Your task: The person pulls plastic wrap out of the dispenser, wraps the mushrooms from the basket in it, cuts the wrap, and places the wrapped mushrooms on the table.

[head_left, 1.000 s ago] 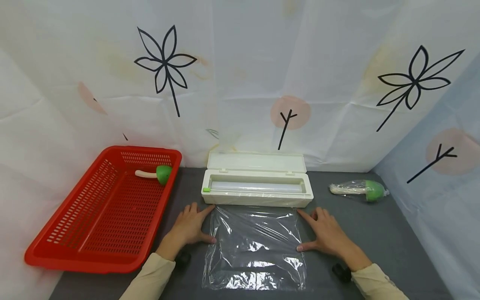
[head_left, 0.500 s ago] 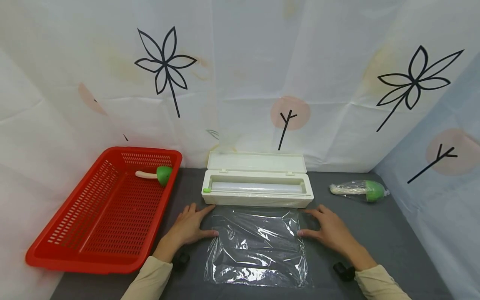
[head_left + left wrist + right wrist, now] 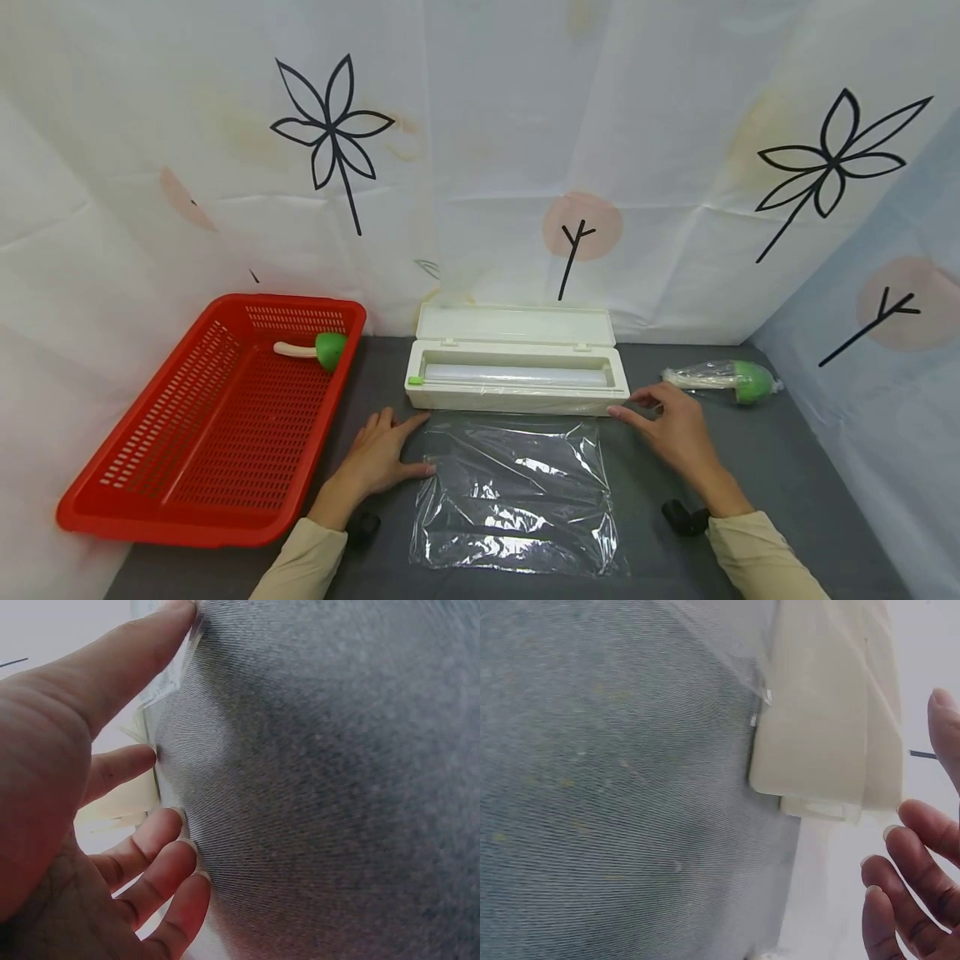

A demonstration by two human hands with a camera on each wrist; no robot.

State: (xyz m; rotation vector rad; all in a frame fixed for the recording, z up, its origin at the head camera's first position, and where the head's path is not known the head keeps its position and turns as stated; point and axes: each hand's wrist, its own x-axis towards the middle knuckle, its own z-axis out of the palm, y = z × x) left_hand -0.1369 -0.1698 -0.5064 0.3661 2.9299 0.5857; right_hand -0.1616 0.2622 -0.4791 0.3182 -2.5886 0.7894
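1 film sheet [image 3: 517, 500] | 1 white box [image 3: 517, 402] | left grip [image 3: 377, 454] wide, touching film | right grip [image 3: 675, 427] relaxed, empty

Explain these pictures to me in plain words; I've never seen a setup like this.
There is no machine arm here, just a person's two bare hands. The wide picture is taken from the head, looking forward and down; the two close ones are taken from the left and right wrists.

On the dark grey surface sit a white rectangular plastic dispenser with its lid up, a crinkled sheet of clear plastic film in front, a red perforated plastic basket holding a green-and-white, mushroom-shaped object, and a similar object wrapped in clear film.

Nothing appears gripped: the left hand has its thumb at the sheet's edge, and the right hand is beside the dispenser's end.
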